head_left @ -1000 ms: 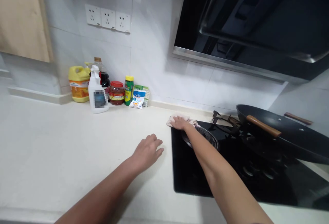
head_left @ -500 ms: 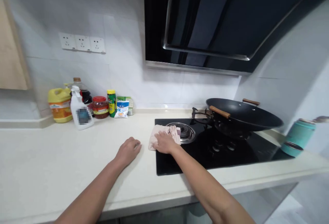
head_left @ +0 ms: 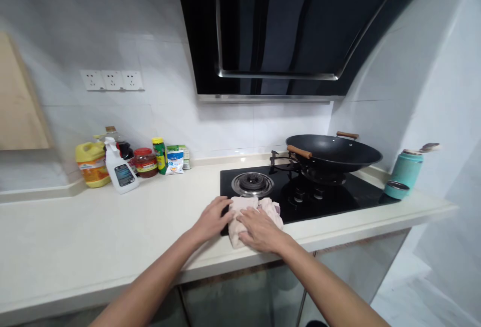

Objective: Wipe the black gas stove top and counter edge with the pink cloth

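Observation:
A folded pale pink cloth [head_left: 237, 224] lies over the front left corner of the black glass hob [head_left: 263, 174], partly on the white counter edge. My right hand [head_left: 259, 229] rests flat on top of it, fingers spread and stretched toward the left. At the cloth's left edge is my left hand [head_left: 212, 221], open, its fingertips at or very near the fabric. Just behind the cloth sits the left burner [head_left: 252, 183], a metal ring with a dark centre.
A black wok [head_left: 334, 154] with wooden handles stands on the right burner. Turquoise containers [head_left: 406, 173] are at the counter's right end. Against the wall at left stand a yellow jug [head_left: 92, 164], a white spray bottle [head_left: 119, 169], a red-lidded jar [head_left: 146, 162] and packets. A range hood [head_left: 278, 31] hangs above.
My right hand and the cloth have come toward the counter's front edge, slightly right, uncovering the left burner. My left hand has moved right, up to the cloth, its fingers more spread.

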Tool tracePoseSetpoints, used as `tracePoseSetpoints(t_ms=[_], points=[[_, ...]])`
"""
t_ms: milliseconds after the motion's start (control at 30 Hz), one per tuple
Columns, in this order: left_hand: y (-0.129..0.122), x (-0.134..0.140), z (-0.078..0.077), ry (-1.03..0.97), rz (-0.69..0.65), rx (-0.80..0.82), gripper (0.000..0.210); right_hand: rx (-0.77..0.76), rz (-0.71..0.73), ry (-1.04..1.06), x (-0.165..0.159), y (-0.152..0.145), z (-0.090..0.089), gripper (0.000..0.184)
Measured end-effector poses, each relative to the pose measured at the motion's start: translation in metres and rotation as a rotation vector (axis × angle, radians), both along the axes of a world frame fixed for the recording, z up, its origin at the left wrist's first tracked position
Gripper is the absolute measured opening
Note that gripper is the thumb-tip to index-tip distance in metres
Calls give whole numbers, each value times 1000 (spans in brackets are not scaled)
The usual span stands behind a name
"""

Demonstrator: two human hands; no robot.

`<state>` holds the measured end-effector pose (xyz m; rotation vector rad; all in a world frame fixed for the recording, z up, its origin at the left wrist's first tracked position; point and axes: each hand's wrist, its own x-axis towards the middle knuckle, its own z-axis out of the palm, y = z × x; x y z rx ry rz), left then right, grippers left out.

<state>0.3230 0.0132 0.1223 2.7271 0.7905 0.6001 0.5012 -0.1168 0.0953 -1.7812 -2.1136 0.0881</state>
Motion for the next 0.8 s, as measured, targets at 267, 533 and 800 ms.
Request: tracePoseSetpoints(t_ms=[267, 533, 800], points=[[-57, 56, 0, 207, -204, -147, 82, 310, 46, 331, 45, -39, -1, 31], [-58, 102, -4, 389, -147, -183, 117, 493, -529, 187, 184, -109, -42, 27], [-136, 204, -37, 226, -320, -157, 95, 368, -800, 165, 233, -111, -77, 53]])
